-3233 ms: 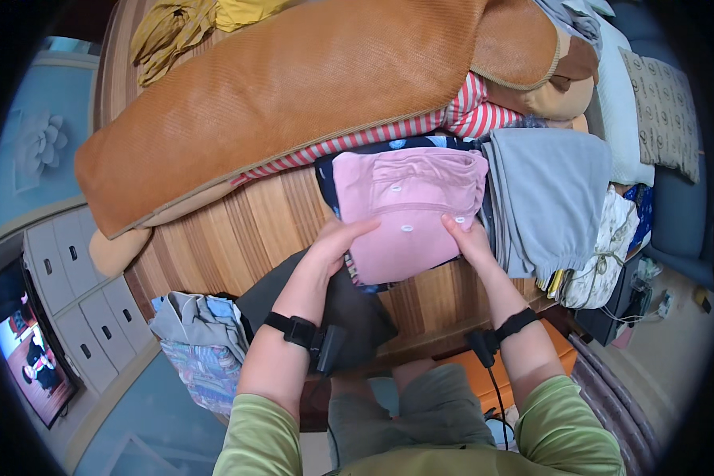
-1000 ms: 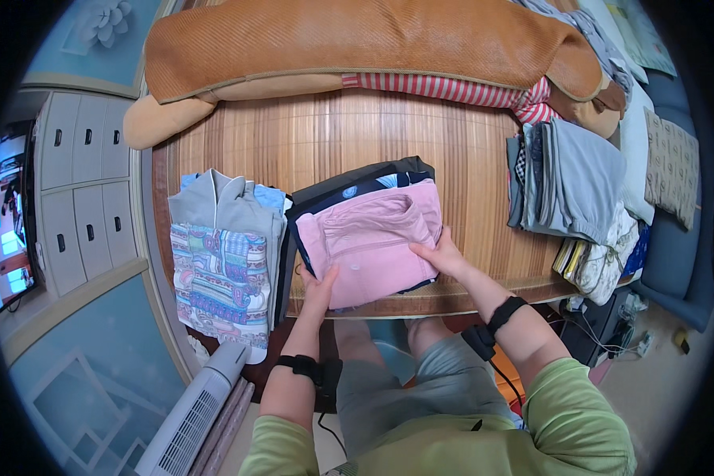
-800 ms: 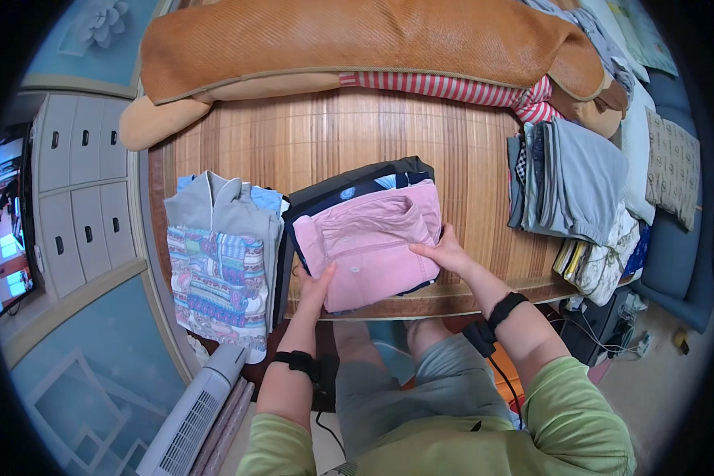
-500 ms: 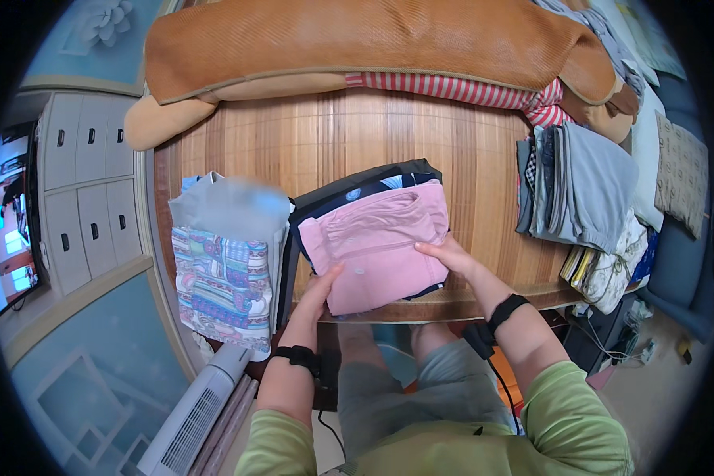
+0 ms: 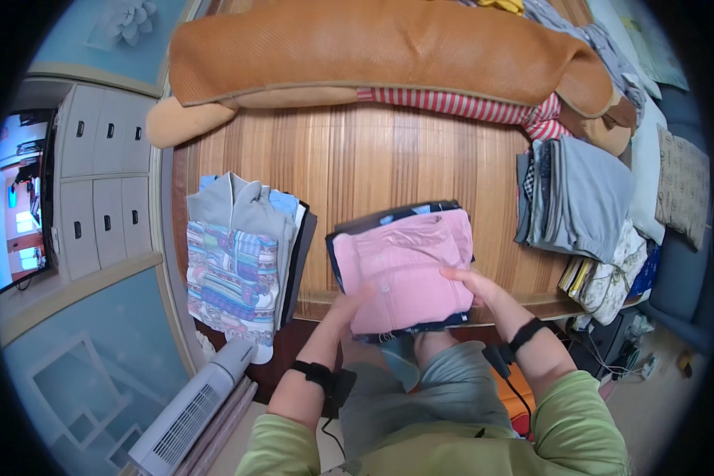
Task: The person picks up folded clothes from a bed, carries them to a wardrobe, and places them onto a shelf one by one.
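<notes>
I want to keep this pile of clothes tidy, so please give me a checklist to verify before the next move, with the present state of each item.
1. Right hand in place: ok; its thumb lies on the right side of the pink folded garment.
2. Left hand in place: ok; it is at the left side, its thumb over the garment.
3. Support from below: cannot tell; the fingers there are hidden.
4. Edges aligned: not ok; dark folded clothes stick out beyond the pink one.
5. Apart from the left clothes pile: ok; a narrow strip of striped wooden surface shows between.
</notes>
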The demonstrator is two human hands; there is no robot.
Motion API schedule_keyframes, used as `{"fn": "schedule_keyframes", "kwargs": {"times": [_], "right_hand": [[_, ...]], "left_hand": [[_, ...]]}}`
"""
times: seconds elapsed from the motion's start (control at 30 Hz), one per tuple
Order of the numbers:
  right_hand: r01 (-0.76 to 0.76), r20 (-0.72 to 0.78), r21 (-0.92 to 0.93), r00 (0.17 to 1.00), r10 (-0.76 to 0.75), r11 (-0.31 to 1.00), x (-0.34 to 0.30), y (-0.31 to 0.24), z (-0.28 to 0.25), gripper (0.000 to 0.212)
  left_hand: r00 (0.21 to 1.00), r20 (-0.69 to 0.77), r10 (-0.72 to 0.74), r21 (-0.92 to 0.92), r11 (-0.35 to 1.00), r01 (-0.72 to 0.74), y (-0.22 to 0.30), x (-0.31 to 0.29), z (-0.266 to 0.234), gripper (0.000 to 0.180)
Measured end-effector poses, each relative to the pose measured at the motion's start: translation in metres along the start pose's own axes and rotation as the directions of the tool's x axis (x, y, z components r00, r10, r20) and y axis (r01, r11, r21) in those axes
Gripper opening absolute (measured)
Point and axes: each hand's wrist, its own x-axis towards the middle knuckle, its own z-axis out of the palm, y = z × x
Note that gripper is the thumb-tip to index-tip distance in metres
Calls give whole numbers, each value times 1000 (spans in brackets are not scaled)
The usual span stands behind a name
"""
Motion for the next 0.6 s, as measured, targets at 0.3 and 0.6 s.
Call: {"fn": "schedule_keyframes", "kwargs": {"times": [0.3,0.6], "right_hand": [[135,32,-47,991,-134,990,-166,-36,59,67],[392,364,-190,879,-306,900,-262,-51,219,68]], "left_hand": [[948,171,269,-179,954,-238,33,-158,34,76],[814,-50,579,-237,785,-573,36,-370,-44,68]]}}
